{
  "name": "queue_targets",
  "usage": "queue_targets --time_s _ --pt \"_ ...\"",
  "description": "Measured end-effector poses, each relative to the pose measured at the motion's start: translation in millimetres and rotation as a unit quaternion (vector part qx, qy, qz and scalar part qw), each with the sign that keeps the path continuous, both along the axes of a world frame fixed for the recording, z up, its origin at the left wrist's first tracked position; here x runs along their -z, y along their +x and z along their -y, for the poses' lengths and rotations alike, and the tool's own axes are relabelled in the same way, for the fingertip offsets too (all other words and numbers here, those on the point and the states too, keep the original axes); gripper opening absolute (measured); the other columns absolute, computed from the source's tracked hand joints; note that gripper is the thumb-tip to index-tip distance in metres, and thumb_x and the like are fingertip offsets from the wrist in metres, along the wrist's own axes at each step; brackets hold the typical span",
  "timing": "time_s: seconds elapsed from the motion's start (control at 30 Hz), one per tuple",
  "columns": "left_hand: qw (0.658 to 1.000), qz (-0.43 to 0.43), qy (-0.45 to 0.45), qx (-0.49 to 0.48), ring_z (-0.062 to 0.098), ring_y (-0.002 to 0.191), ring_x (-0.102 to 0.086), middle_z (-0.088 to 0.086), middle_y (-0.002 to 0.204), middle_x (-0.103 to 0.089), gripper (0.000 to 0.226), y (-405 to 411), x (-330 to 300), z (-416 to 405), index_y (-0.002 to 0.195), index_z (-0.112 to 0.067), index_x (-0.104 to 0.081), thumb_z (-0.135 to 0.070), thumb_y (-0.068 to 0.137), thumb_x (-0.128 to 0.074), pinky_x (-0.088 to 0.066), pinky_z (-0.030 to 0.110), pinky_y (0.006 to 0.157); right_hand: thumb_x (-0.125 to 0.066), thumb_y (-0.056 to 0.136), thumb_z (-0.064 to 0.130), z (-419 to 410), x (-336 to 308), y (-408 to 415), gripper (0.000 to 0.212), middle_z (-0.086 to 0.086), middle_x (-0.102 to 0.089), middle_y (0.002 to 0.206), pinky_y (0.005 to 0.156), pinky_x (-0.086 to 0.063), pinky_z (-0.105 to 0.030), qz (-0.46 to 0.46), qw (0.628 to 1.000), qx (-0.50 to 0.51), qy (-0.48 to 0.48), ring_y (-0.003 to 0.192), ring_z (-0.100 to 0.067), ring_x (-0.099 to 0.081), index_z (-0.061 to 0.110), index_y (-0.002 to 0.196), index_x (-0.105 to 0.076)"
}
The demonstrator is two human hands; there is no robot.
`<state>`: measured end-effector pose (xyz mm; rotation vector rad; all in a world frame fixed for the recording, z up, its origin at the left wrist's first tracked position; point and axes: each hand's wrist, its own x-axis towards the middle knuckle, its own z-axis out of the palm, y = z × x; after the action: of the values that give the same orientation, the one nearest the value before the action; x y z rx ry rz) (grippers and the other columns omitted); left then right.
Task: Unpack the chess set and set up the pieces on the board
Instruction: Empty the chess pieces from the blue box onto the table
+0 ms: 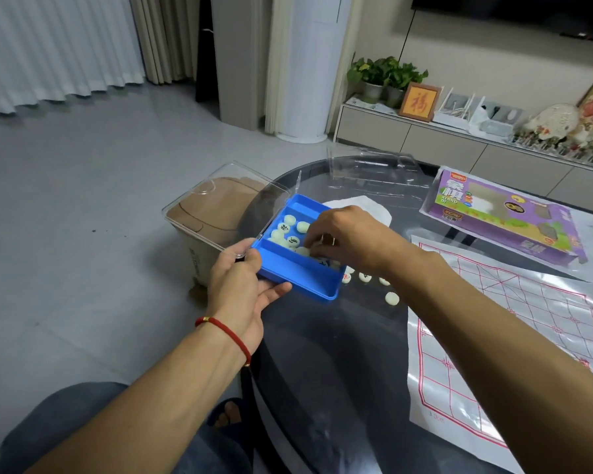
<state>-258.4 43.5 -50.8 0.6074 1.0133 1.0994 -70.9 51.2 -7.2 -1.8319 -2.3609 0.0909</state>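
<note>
My left hand (243,285) grips the near left corner of a blue plastic tray (298,271), held tilted above the left edge of the dark glass table (339,354). Several round white chess pieces (290,230) lie in the tray's middle slot. My right hand (346,234) reaches into the tray from the right, fingertips curled down among the pieces; whether they pinch one is hidden. A few white pieces (392,298) lie loose on the table just right of the tray. The white paper board (514,336) with red lines is spread on the table's right side.
The purple chess-set box (500,217) lies at the table's far right, with a clear plastic lid (374,172) behind the tray. A bin with a transparent cover (216,206) stands on the floor left of the table. My knee and foot show below.
</note>
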Motion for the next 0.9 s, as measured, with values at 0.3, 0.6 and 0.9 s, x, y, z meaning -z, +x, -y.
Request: queue_targets --time_s 0.3,0.6,0.9 --pt "0.999 -0.015 0.019 -0.024 0.028 0.094 -0.074 0.009 0.115 -0.070 0.019 0 -3 -1 0.122 -0.021 -0.057 -0.017 0.104 -0.050 -0.058 0.032 0.058 -0.064 0.090 0.015 3 -5 13 0.023 0.003 -0.073 0.099 0.080 -0.050 -0.032 0.025 0.998 0.046 -0.016 0.089 -0.018 -0.063 0.023 0.107 -0.077" --pt "0.999 -0.021 0.009 -0.033 0.027 0.095 -0.074 0.008 0.115 -0.070 0.020 0 -3 0 0.122 -0.021 -0.058 -0.017 0.104 -0.051 -0.059 0.035 0.062 -0.065 0.091 0.020 4 -6 10 0.027 0.004 -0.067 0.098 0.077 -0.045 -0.027 0.025 0.995 0.045 -0.085 0.090 -0.016 -0.058 0.024 0.116 -0.073" --pt "0.999 -0.024 0.007 -0.025 0.024 0.092 -0.073 0.008 0.112 -0.070 0.017 -1 -3 0 0.119 -0.021 -0.058 -0.018 0.105 -0.050 -0.061 0.035 0.063 -0.072 0.090 0.024 1 -9 11 0.023 0.005 -0.071 0.103 0.087 -0.054 -0.037 0.022 0.991 0.015 -0.132 0.092 -0.013 -0.063 0.027 0.113 -0.073"
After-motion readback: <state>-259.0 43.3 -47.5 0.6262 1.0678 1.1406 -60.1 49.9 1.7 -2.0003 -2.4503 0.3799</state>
